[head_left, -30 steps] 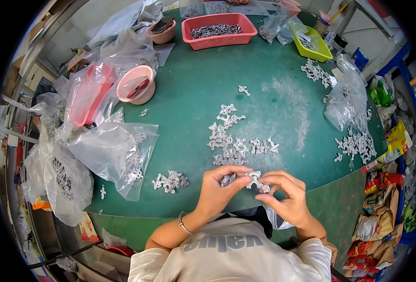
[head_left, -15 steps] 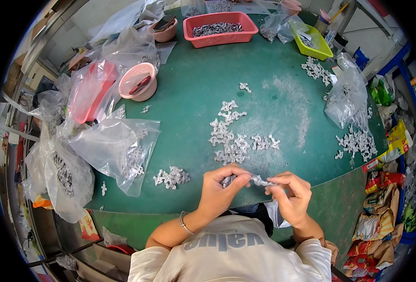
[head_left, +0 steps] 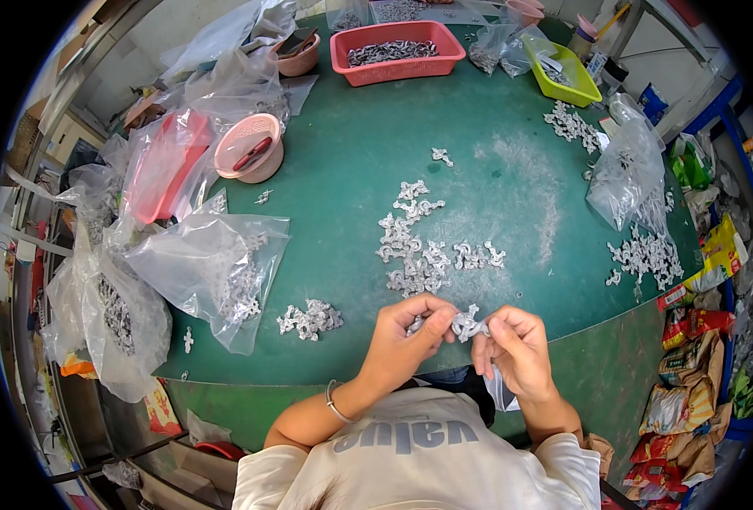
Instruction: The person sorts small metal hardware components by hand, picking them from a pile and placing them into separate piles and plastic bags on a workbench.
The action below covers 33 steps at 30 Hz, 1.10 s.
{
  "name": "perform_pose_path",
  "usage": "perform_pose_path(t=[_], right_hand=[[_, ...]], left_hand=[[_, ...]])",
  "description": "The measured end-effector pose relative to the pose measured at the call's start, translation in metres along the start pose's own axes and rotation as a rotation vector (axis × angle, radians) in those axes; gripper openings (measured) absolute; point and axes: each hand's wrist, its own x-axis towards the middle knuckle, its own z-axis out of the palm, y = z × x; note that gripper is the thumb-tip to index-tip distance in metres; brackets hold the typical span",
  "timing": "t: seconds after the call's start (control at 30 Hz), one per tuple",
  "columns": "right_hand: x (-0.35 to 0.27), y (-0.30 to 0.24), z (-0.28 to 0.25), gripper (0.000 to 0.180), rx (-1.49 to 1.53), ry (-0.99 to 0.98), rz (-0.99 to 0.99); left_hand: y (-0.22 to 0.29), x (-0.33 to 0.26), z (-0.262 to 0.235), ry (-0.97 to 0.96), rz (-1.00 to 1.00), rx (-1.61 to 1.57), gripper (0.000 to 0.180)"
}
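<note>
Above the near edge of the table, my left hand (head_left: pixel 409 337) pinches a small silver-grey cast metal part (head_left: pixel 468 324) with a branched, knobbly shape. Another bit of grey metal shows partly inside the curl of its fingers. The thumb and fingers of my right hand (head_left: pixel 517 347) are closed at the other end of the part. Just beyond my hands lies a loose heap of similar metal parts (head_left: pixel 419 270), with a short row of them (head_left: pixel 478 256) to its right. A smaller pile (head_left: pixel 310 320) rests left of my left hand.
Clear plastic bags (head_left: pixel 215 263) of parts crowd the left side, beside a pink basket (head_left: pixel 253 166) holding a red-handled tool. A red tray (head_left: pixel 397 34) of parts stands at the far edge, a yellow-green tray (head_left: pixel 563 81) far right. More parts (head_left: pixel 646 259) lie at the right.
My right hand has turned, its fingers now pointing more downward. The metal part between my hands has swung from lying lengthwise to showing its broad branched side.
</note>
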Motion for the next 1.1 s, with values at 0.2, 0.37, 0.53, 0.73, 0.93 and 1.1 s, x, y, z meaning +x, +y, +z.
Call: perform_pose_path(t=[0.2,0.37,0.53,0.73,0.93,1.1], right_hand=[[-0.001,0.002,0.0,0.02,0.002,-0.009,-0.002],[-0.003,0.004,0.0,0.019,0.007,-0.063,-0.071],[-0.003,0.007,-0.002,0.017,0.084,-0.085,-0.05],[-0.008,0.001,0.0,0.013,-0.339,0.031,-0.248],[-0.009,-0.018,0.01,0.023,-0.991,0.013,-0.687],[-0.009,-0.018,0.012,0.024,-1.046,-0.064,-0.799]], left_hand=[[0.001,0.0,-0.001,-0.004,-0.038,-0.051,0.027],[0.001,-0.001,0.0,-0.002,-0.051,-0.082,0.027],[0.0,-0.002,0.001,-0.006,-0.075,-0.128,0.026],[0.005,-0.003,0.001,-0.042,-0.063,-0.14,0.023],[0.004,-0.003,-0.004,-0.081,0.001,-0.151,0.02],[0.004,-0.002,-0.007,-0.149,-0.007,-0.183,0.018]])
